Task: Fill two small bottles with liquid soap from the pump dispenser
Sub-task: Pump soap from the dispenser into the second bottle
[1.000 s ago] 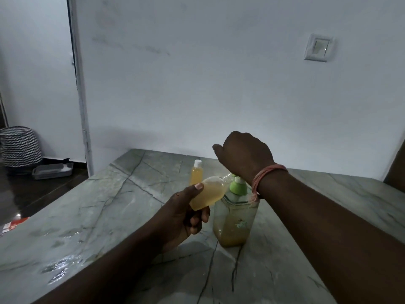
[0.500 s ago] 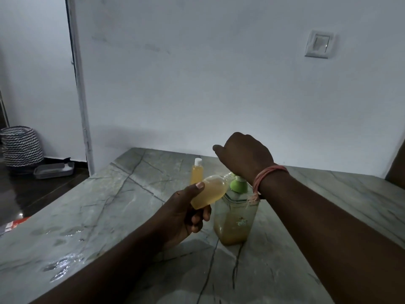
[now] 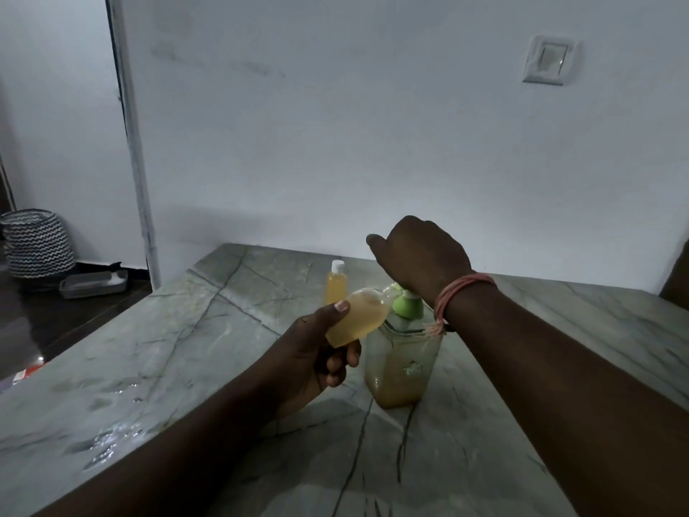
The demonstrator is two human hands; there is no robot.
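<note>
at the centre of the frame the left hand [image 3: 317,352] grips a small rounded bottle [image 3: 358,317] tipped toward the pump dispenser [image 3: 404,358] on the marble surface [image 3: 186,348]. the right hand [image 3: 421,255] covers the green pump [image 3: 408,305]; its fingers are hidden. a capped bottle [image 3: 335,283] stands just behind. the held bottle looks light, soft-walled and likely soapy-slick, so holding its lower body gently seems wise.
</note>
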